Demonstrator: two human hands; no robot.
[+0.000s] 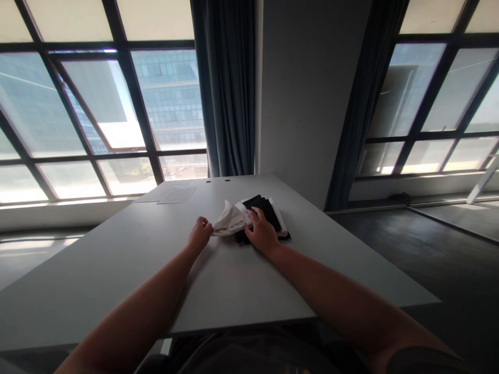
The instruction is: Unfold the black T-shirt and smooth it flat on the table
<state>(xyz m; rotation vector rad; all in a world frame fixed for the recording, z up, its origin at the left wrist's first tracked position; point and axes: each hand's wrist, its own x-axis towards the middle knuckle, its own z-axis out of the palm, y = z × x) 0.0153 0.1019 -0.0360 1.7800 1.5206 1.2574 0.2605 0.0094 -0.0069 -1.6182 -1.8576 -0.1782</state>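
Note:
A small stack of black and white cloths (272, 214) lies near the middle of a grey table (156, 259). My left hand (200, 235) is closed on the near corner of a white cloth (231, 221) that is lifted off the stack toward the left. My right hand (262, 231) rests on the stack, fingers pressed on the black cloth and pinching the white cloth's other edge.
A sheet of paper (176, 195) lies at the table's far left. Two cable holes (217, 181) sit near the far edge. Large windows and dark curtains (228, 88) stand behind the table. Dark floor (429, 249) opens to the right.

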